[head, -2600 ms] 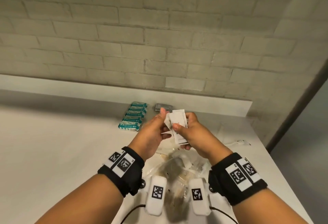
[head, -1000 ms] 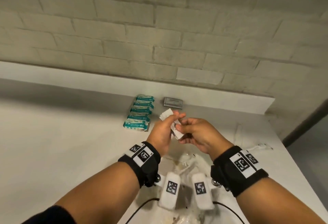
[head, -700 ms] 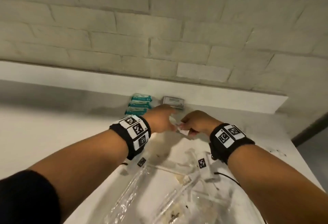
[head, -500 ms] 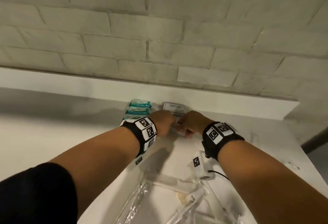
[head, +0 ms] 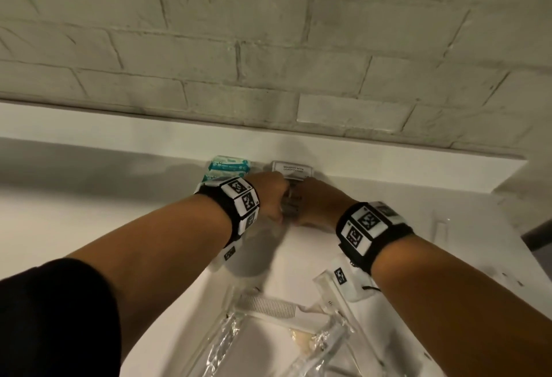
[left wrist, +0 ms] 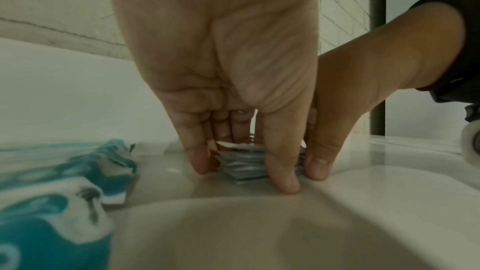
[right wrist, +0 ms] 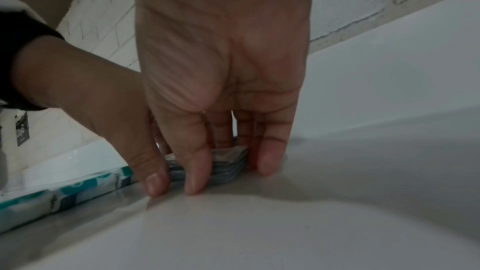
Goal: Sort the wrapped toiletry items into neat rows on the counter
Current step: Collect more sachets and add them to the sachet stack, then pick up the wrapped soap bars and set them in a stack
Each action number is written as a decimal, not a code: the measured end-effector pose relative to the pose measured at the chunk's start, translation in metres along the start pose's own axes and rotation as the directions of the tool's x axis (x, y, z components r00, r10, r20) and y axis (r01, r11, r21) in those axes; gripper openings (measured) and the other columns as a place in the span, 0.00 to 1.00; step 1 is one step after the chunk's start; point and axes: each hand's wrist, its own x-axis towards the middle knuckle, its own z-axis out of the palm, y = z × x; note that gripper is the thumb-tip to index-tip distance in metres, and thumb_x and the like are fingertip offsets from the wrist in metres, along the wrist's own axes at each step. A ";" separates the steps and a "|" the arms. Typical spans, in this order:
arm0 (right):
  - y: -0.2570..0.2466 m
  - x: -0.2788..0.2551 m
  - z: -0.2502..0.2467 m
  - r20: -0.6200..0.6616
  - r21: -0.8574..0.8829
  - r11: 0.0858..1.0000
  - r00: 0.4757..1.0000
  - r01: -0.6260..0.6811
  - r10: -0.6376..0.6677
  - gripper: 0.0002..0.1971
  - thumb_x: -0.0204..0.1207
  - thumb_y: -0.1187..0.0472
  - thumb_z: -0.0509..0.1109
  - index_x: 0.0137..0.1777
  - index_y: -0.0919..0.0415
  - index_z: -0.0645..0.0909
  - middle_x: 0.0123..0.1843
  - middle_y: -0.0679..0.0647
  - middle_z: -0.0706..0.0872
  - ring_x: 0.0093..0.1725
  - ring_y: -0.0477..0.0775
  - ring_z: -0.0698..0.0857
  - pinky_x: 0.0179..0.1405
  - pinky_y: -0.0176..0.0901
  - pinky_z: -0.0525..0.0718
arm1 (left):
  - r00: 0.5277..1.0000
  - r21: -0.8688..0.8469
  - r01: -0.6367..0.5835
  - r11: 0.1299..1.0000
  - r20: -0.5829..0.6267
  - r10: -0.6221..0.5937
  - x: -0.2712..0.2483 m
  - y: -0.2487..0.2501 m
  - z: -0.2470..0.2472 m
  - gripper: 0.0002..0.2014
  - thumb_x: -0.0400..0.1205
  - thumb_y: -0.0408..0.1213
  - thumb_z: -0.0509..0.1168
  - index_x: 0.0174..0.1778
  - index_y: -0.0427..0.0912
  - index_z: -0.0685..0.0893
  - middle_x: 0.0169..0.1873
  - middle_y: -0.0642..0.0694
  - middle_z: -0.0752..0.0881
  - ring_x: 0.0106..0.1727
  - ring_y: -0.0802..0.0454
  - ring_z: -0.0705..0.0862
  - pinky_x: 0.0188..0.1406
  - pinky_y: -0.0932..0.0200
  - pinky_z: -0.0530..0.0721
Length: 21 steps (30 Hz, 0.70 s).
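Both hands down on the bench w/ fingertips touching it. Left hand [left wrist: 228, 81] and right hand [right wrist: 223, 81] squeeze a small stack of sachets [left wrist: 241, 163] between them, fingers straight-ish, pointing down. Stack sits just right of the teal packets [head: 228, 166] (in a row), near the back wall. Arms stretched fwd.

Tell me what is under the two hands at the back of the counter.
A small stack of grey sachets on the counter, pinched between left hand and right hand. Their labels are hidden.
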 end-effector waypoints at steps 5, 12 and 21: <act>0.001 0.004 0.001 -0.010 0.002 1.000 1.000 0.005 -0.005 0.19 0.65 0.60 0.78 0.58 0.60 0.86 0.53 0.56 0.89 0.55 0.55 0.86 0.56 0.48 0.84 | 1.000 -0.019 0.018 1.000 -0.022 -0.019 0.001 -0.003 0.004 0.22 0.64 0.44 0.78 0.53 0.42 0.86 0.44 0.43 0.90 0.45 0.43 0.89 0.46 0.54 0.87; 0.014 -0.027 -0.004 -0.061 0.189 0.965 0.979 -0.179 0.194 0.41 0.61 0.59 0.80 0.74 0.56 0.65 0.66 0.59 0.75 0.61 0.62 0.80 0.54 0.49 0.82 | 0.973 -0.001 0.076 0.997 -0.218 -0.075 -0.024 -0.009 -0.001 0.45 0.60 0.63 0.78 0.67 0.42 0.72 0.58 0.44 0.80 0.58 0.43 0.82 0.54 0.53 0.80; 0.003 -0.157 -0.003 -0.008 0.154 0.962 0.973 -0.225 0.229 0.13 0.71 0.53 0.76 0.54 0.51 0.81 0.50 0.47 0.83 0.45 0.47 0.82 0.41 0.42 0.80 | 0.995 0.137 -0.079 0.987 -0.054 0.087 -0.119 0.036 0.030 0.14 0.76 0.54 0.68 0.49 0.49 0.80 0.48 0.50 0.81 0.49 0.48 0.81 0.39 0.59 0.73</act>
